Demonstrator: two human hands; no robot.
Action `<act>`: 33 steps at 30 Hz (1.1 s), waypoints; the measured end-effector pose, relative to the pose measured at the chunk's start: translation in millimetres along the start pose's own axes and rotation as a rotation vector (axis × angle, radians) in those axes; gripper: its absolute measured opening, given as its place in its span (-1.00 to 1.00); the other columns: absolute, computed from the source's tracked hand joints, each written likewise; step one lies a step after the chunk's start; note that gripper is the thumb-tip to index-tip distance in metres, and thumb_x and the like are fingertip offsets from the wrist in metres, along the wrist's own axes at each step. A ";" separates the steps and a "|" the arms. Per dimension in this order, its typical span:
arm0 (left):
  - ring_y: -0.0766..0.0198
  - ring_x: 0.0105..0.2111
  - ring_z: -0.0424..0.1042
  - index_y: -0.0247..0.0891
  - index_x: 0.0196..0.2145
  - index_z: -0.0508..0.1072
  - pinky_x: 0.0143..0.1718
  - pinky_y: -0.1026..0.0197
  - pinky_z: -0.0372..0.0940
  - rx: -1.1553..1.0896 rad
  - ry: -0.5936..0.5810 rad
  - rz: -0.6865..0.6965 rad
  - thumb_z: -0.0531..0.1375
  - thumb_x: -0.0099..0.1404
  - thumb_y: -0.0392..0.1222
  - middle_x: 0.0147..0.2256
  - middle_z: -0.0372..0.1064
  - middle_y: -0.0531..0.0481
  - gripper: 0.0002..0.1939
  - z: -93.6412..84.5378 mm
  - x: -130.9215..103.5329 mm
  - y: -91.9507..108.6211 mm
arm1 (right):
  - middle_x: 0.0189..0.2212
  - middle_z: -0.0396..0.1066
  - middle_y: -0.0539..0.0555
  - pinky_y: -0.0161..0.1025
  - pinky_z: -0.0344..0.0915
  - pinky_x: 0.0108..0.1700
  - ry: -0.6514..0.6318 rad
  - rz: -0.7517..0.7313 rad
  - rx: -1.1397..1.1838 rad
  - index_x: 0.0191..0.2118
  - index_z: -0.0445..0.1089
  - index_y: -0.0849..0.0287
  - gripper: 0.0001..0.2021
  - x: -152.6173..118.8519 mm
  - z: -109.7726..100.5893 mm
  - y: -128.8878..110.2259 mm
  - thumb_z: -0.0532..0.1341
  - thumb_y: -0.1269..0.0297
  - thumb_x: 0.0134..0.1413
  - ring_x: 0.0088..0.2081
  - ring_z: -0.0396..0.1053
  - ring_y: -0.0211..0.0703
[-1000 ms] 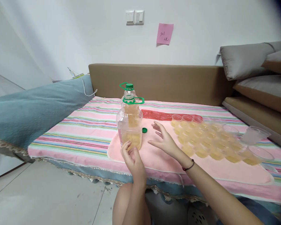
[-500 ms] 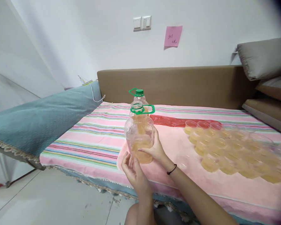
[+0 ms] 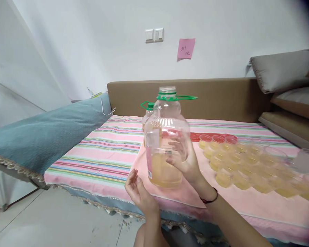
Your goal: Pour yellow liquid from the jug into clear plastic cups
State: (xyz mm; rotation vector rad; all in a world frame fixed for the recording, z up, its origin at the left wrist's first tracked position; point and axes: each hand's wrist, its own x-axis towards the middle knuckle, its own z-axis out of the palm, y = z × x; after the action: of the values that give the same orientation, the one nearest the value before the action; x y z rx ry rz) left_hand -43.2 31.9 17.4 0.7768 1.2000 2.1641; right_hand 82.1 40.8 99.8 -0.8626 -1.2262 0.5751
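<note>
My right hand (image 3: 186, 163) is wrapped round the right side of a large clear bottle (image 3: 164, 137), which has an uncapped mouth, a green ring handle and yellowish liquid in its lower part. The bottle looks lifted above the pink cloth. To its lower left, my left hand (image 3: 140, 193) has its palm up and fingers loosely curled apart, holding nothing. Behind the held bottle stands another bottle with a green cap (image 3: 151, 105), partly hidden. On the right, several clear cups of yellow liquid (image 3: 224, 177) stand in close rows.
A red plastic strip (image 3: 195, 137) lies behind the cups. Pink cloth (image 3: 208, 206) covers part of the striped sheet (image 3: 92, 154). A brown backrest (image 3: 221, 99) runs along the wall, with cushions (image 3: 283, 70) stacked at the right and a blue-covered armrest (image 3: 54, 127) at the left.
The held bottle has risen, moved right and come closer with my right hand. My left hand is now farther from it, slightly lower left. The view has shifted a little.
</note>
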 end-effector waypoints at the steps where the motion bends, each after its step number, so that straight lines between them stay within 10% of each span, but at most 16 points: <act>1: 0.18 -0.02 0.38 -0.19 -0.13 0.38 0.07 0.04 0.24 -0.022 -0.033 -0.009 0.15 0.32 -0.06 -0.06 0.38 -0.06 -0.78 -0.2 0.7 -0.6 | 0.13 0.29 0.19 0.11 0.38 0.09 0.007 0.010 -0.020 0.22 0.05 -0.01 -0.11 -1.1 -11.8 -13.7 0.44 -0.07 -0.22 0.11 0.35 0.12; 9: 0.28 -0.30 0.44 -0.22 -0.22 0.40 -0.21 0.18 0.36 -0.063 -0.474 -0.049 0.18 0.29 -0.04 -0.23 0.43 -0.04 -0.79 5.9 -19.5 -1.1 | 0.12 0.34 0.17 0.15 0.30 0.15 0.094 0.020 -0.358 0.29 0.07 -0.06 -0.11 -39.9 -129.2 -93.1 0.44 0.01 -0.17 0.10 0.38 0.13; 21: 0.20 -0.24 0.50 -0.24 -0.07 0.40 -0.18 0.15 0.36 -0.176 -1.421 -0.388 0.20 0.29 0.03 -0.16 0.49 -0.18 -0.65 28.2 -129.8 -2.0 | 0.34 0.10 0.17 0.24 0.12 0.26 0.002 0.106 -1.074 0.38 -0.06 -0.07 -0.06 -123.5 -247.8 -127.2 0.34 -0.10 -0.09 0.28 0.15 0.27; 33: 0.11 -0.20 0.53 -0.17 0.11 0.30 -0.27 0.10 0.45 -0.341 -1.421 -1.030 0.32 0.11 0.18 0.13 0.32 -0.25 -0.31 49.3 -150.6 -29.5 | 0.08 0.38 0.25 0.23 0.29 0.14 -0.186 0.289 -1.249 0.31 0.05 0.00 -0.10 -144.6 -263.7 -108.1 0.29 -0.25 -0.10 0.13 0.33 0.25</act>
State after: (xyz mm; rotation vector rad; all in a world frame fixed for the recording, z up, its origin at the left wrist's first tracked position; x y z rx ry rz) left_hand 100.2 -31.1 -20.3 0.9228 0.2562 0.5673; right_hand 290.5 -200.7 81.1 -2.0836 -1.6251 0.0351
